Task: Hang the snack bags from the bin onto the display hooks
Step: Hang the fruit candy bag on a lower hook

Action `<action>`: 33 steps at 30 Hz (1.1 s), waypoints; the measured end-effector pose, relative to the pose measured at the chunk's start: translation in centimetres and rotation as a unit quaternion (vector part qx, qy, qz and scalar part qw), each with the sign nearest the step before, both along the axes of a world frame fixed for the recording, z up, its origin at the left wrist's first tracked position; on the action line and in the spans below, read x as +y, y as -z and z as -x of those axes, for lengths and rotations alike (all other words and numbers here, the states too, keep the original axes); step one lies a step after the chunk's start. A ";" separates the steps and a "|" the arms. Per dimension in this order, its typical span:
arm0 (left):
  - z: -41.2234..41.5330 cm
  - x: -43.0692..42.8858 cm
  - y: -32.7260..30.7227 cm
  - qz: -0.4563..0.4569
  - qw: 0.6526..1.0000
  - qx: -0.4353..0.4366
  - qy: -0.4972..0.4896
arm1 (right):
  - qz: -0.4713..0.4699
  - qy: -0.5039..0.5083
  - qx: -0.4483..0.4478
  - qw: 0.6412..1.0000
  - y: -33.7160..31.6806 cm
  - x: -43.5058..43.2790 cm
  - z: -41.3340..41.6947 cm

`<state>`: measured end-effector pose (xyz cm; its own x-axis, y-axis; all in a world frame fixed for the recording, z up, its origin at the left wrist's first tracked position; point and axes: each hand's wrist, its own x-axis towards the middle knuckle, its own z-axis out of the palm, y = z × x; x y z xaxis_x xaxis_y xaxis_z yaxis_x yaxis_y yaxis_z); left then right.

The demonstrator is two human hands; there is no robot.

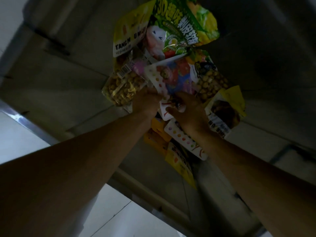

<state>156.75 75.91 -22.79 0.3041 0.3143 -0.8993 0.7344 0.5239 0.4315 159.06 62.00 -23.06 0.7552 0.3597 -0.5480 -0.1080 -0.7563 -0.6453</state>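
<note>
The snack bags [181, 28] are glossy plastic film — crinkled, catching light; one clear pouch [121, 86] shows nuts through shiny wrap. Behind them, dull matt panels [68, 74] with a metal-looking edge strip [25, 124].

Overhead: a grey panelled surface [68, 74] with seams, behind the stock. I cannot make out the hooks, which are hidden by the packs. The packs hang in one overlapping cluster. At top is a green bag [179, 28], with a yellow TANG bag [130, 31] touching its left edge. Below, two clear bags of round snacks [123, 86] flank a dotted candy bag [172, 77]. Lower down hang a second dotted bag [184, 139] and a yellow bottom bag [179, 165].
</note>
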 end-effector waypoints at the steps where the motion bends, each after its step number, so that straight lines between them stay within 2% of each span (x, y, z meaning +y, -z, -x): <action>1: 0.2 0.1 0.1 0.014 1.000 -0.007 -0.026 | -0.008 -0.002 0.002 1.000 -0.3 0.1 0.3; 5: 0.1 0.2 -0.8 0.052 0.997 0.003 -0.060 | -0.014 0.037 0.006 0.999 -1.1 0.7 1.7; 9: 0.6 -0.3 -3.0 0.049 0.998 0.002 -0.028 | 0.002 0.037 -0.058 0.998 -2.4 1.0 2.5; 12: 1.0 -0.2 -5.0 0.062 0.997 0.004 -0.042 | 0.018 0.028 -0.088 0.996 -4.0 1.1 2.8; 17: 1.7 0.6 -7.9 0.086 0.995 -0.003 -0.054 | 0.043 0.012 -0.069 0.997 -6.6 0.9 3.6; 20: 2.0 1.1 -10.0 0.099 0.993 -0.007 -0.069 | 0.040 0.057 -0.034 0.997 -8.3 1.6 4.2; 23: 2.6 1.8 -12.1 0.105 0.990 -0.003 -0.090 | -0.016 0.121 0.036 0.992 -10.8 2.5 4.7; 25: 3.2 2.2 -13.2 0.104 0.990 0.012 -0.098 | -0.069 0.239 0.141 0.958 -12.5 3.1 4.8; 27: 3.7 2.7 -14.2 0.107 0.988 0.027 -0.108 | -0.080 0.401 0.237 0.881 -12.7 3.4 4.6; 28: 3.9 2.9 -14.5 0.111 0.987 0.032 -0.115 | -0.061 0.446 0.271 0.851 -12.5 3.5 4.5; 29: 4.2 3.1 -14.9 0.117 0.985 0.037 -0.122 | -0.045 0.473 0.304 0.826 -12.4 3.5 4.6; 31: 4.8 3.3 -15.6 0.121 0.984 0.049 -0.119 | -0.076 0.501 0.385 0.772 -12.2 3.6 5.3; 33: 5.2 3.3 -16.0 0.131 0.983 0.057 -0.114 | -0.100 0.510 0.414 0.747 -12.4 3.8 5.9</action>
<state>151.56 79.25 -6.76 0.1450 0.1150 -0.9827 0.6204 0.7632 0.1808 153.18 65.81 -10.63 0.1239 -0.0337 -0.9917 -0.9875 0.0944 -0.1266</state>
